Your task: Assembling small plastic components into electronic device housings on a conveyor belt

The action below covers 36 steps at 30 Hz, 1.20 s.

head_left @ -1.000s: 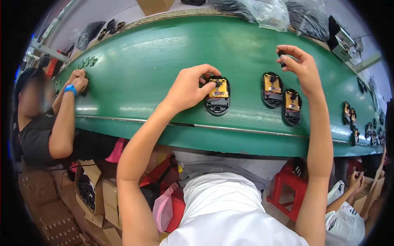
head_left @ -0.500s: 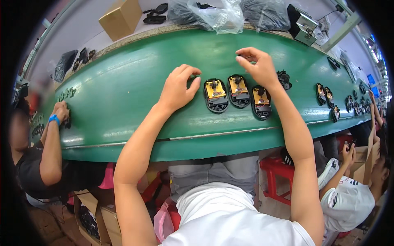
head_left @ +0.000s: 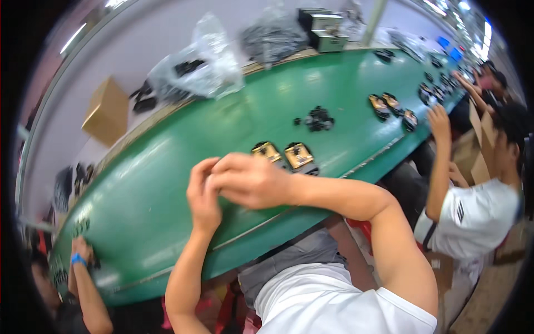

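Note:
My left hand (head_left: 203, 196) and my right hand (head_left: 251, 181) meet over the green work surface, fingers curled in and touching. Whatever they hold is hidden behind the fingers. Just beyond my right hand lie two open computer mice (head_left: 300, 158), black oval shells with yellow circuit boards; the nearer-left open mouse (head_left: 267, 151) is partly covered by that hand. A heap of small black round parts (head_left: 320, 119) sits farther back, with one loose black piece (head_left: 297, 121) beside it.
At the left, a co-worker's hand (head_left: 82, 249) with a blue wristband works near small dark parts. More open mice (head_left: 379, 106) lie at the right, near a co-worker in a white shirt (head_left: 473, 217). Along the back stand a cardboard box (head_left: 107, 111) and plastic bags (head_left: 194, 72).
My view has turned to the right. My hands, apart before on either side of the open mice, have come together to the left of them; my right arm now crosses in front of the mice.

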{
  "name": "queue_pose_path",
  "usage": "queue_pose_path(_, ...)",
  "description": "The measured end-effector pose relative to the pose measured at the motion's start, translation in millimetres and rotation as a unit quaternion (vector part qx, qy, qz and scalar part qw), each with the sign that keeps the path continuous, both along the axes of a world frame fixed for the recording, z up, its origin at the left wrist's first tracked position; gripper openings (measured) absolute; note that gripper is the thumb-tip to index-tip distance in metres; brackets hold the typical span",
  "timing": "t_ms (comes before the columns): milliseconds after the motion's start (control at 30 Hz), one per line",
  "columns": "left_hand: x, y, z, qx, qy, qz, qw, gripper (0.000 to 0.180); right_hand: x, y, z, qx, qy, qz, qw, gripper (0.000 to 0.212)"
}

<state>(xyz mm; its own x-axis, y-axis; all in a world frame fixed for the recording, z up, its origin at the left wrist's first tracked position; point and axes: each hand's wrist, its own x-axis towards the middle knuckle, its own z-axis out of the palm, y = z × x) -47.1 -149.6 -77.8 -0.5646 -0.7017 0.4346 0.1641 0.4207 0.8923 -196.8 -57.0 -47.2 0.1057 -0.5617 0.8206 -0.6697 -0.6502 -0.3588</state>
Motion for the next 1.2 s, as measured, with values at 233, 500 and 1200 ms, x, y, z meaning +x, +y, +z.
queue_pose_path(233, 16, 12, 10, 0.457, 0.063, -0.202, 0.864, 0.054, 8, -6, -24, -0.015, -0.012, 0.023, 1.0, 0.029)
queue_pose_path(500, 5, 4, 9, 0.542, 0.042, -0.019, 0.839, 0.037, -37, -5, 5, -0.02, 0.061, -0.095, 0.993, 0.035)
queue_pose_path(1200, 10, -32, -8, 0.405, 0.004, -0.199, 0.893, 0.034, -207, 16, -38, 0.229, 0.227, -0.247, 0.914, 0.034)
